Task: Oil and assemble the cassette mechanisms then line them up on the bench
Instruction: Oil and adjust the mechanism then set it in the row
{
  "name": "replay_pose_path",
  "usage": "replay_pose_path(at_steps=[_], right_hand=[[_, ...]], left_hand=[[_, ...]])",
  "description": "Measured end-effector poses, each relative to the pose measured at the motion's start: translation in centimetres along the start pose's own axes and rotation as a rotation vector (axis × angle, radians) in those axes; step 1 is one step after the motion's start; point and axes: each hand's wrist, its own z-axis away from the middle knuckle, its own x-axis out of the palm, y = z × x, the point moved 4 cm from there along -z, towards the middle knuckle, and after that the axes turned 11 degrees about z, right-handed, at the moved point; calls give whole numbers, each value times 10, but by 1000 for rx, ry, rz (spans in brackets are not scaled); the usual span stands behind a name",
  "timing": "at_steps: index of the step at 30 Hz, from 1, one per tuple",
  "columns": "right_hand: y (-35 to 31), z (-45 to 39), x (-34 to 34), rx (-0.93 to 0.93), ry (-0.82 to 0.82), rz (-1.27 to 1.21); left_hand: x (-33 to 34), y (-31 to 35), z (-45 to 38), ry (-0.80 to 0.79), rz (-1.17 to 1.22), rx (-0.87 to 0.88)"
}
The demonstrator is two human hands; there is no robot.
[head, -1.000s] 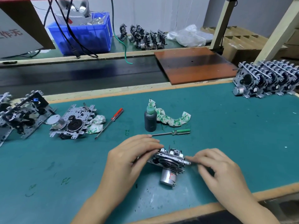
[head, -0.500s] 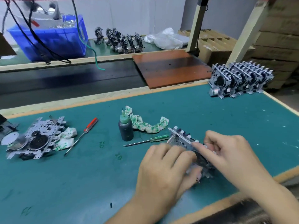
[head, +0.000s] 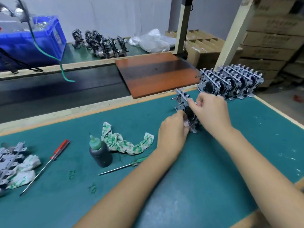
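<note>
Spanning the view, green-matted desk (head: 230, 162); row of upright grey metal cassette mechanisms (head: 230, 83) at its far right corner; both hands closed on one grey metal cassette mechanism (head: 182, 100), held on edge just before that row: right hand (head: 212, 111) above, left hand (head: 172, 130) below; dark oil bottle with green nozzle (head: 100, 153) stands well left.

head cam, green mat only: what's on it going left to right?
flat mechanism with rag → red screwdriver → oil bottle → patterned rag → mechanism held in both hands → row of upright finished mechanisms
</note>
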Motion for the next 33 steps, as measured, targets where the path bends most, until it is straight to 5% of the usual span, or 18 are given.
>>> replay_pose_path(at_steps=[17,24,33], right_hand=[[47,-89,22,36,20,173],[24,-94,12,-26,56,551],[-61,24,-33,-210,12,-119]], left_hand=[[43,5,-105,72,21,-69],[43,3,-104,-146,28,-68],[-70,23,7,162,212,-7]])
